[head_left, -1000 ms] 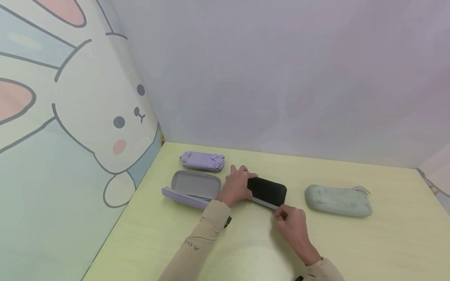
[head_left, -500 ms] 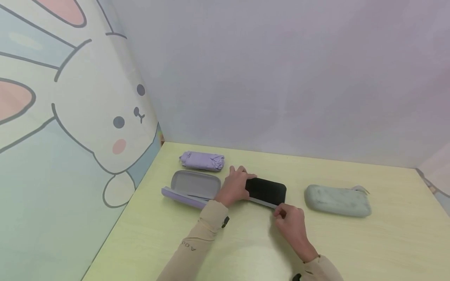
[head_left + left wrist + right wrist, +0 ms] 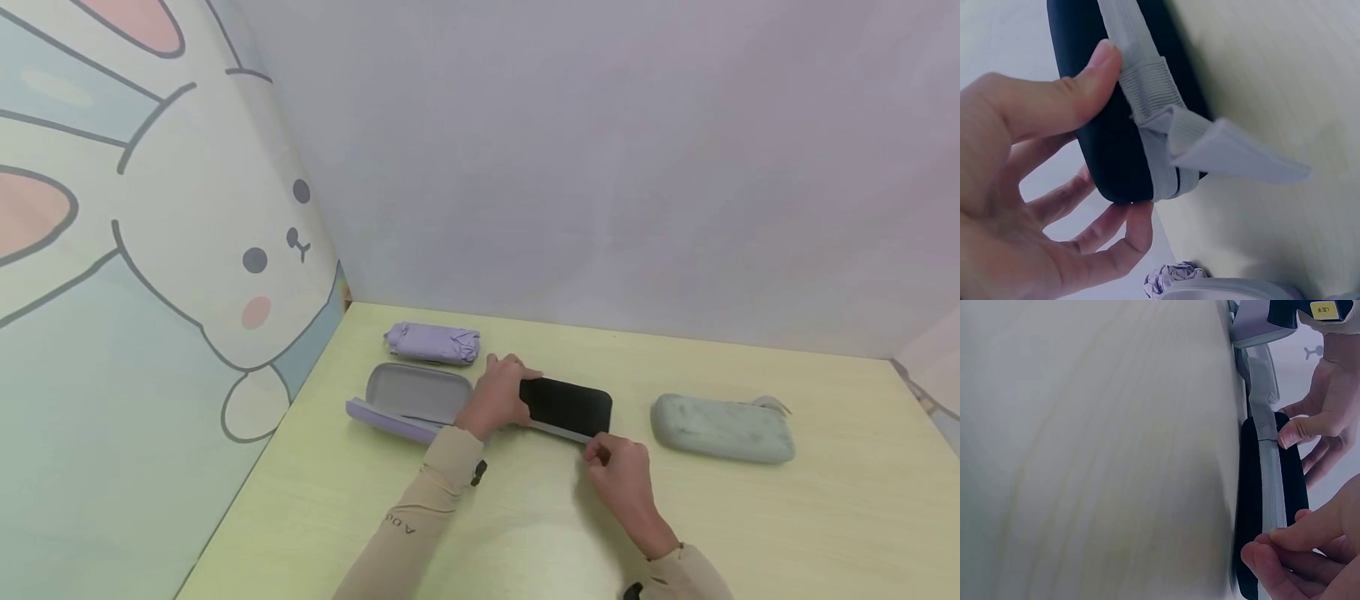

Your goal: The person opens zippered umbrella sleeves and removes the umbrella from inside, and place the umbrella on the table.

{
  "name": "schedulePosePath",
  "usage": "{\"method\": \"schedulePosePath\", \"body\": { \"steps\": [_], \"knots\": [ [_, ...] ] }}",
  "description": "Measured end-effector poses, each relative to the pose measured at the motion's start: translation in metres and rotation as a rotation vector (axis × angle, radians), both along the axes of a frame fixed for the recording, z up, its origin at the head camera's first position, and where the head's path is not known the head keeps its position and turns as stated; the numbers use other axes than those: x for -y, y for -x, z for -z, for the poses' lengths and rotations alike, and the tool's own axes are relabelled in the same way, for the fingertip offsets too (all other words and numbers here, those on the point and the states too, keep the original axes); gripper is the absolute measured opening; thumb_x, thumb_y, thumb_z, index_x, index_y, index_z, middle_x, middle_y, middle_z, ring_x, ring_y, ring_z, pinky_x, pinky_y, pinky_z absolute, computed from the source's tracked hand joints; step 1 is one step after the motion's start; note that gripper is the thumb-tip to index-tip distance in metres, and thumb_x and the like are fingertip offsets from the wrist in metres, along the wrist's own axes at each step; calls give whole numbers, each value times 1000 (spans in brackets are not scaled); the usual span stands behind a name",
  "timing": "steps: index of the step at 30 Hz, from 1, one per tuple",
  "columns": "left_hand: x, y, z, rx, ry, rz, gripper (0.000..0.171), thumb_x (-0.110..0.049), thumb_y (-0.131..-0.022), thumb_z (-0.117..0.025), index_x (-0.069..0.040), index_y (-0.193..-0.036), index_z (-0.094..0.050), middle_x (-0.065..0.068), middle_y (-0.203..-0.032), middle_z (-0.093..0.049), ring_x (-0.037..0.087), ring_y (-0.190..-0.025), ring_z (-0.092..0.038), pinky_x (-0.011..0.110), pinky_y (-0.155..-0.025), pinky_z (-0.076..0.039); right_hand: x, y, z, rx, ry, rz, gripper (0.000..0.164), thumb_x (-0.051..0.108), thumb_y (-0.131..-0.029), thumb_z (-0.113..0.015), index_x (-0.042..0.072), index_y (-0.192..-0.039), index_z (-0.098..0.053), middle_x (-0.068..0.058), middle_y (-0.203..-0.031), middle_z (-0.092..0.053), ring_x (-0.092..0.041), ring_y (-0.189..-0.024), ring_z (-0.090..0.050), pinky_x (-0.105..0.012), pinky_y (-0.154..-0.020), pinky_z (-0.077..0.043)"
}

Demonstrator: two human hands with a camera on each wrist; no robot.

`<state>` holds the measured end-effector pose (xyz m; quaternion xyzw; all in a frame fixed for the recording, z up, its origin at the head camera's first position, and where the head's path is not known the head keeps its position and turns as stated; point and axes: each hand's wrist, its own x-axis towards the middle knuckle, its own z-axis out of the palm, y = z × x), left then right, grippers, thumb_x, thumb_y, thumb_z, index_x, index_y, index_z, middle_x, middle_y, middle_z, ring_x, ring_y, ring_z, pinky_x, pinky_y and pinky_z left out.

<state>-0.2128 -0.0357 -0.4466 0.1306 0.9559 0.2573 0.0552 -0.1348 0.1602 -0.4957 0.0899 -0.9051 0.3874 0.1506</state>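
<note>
From here, the left grip (image 3: 501,398) holds one end of the smooth, rounded black case (image 3: 570,408), which lies between it and the right grip (image 3: 624,477) pinching the grey fabric zip band (image 3: 1271,481), where I'd pull evenly, keeping it taut.

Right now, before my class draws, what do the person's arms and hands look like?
The left sleeve and right sleeve are beige, with creases toward the wrists. Dark lettering marks the left sleeve. A black wrist device on the left bears a yellow label; another black piece shows on the right. The left hand and right hand are ungloved.
</note>
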Motion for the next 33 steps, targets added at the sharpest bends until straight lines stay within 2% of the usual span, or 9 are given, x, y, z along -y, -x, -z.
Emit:
{"method": "schedulePosePath", "body": {
  "steps": [16,24,33],
  "knots": [
    [2,0,1,-2,-6,-33,71,-8,-56,-89,-19,-122,-66,5,-114,-56,24,-95,-36,24,-52,-43,5,0,-2,-29,-7,-6,29,-17,-62,-58,11,-56,-61,7,-52,-53,-7,-49,-43,-23,-50,-37],
    [3,-4,0,-10,-18,-33,71,-11,-55,-90,-17,-122,-66,6,-117,-57,23,-95,-37,23,-51,-43,8,2,1,-70,-10,-20,28,-17,-61,-56,10,-56,-60,7,-50,-51,-5,-47,-40,-22,-48,-36],
    [3,-4,0,-25,-23,-36,69,-12,-56,-89,-18,-122,-66,5,-118,-57,24,-96,-38,23,-53,-43,12,3,0,-67,4,-37,29,-18,-61,-53,10,-57,-59,7,-52,-50,-5,-49,-40,-22,-48,-35]
  ]
}}
